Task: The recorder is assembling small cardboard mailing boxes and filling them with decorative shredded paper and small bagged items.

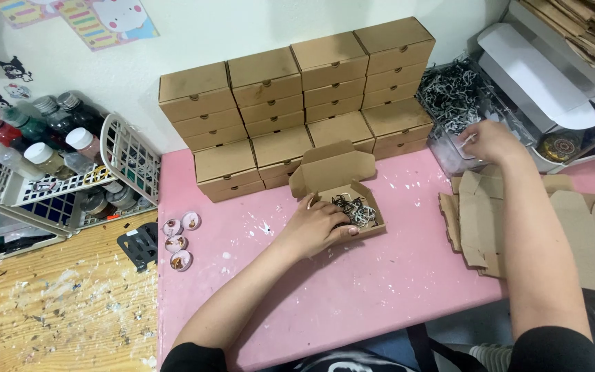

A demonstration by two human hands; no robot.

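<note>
The left hand rests on the near edge of an open box, fingers curled over the rim and pressing into the shredded paper inside; it steadies the box rather than gripping it whole. The box sits on the pink table, lid flap standing up toward the wall, just in front of a stack of closed boxes. The right hand reaches well to the right, into a clear bin of black and white shred; its fingers pinch a few strands at the bin's edge. Flat box blanks lie under that forearm, and four small round tins sit near the table's left edge, apart from both hands. Risks, as I judge them: the pinch is light, so strands could drop across the table between bin and box. The forearm passes low over the blanks and could drag them toward the table edge. The upright lid is loose, and a knock from the returning hand could fold it shut over the opening or push the box back into the stack. The left fingers inside the box could also be in the way of new filling.
</note>
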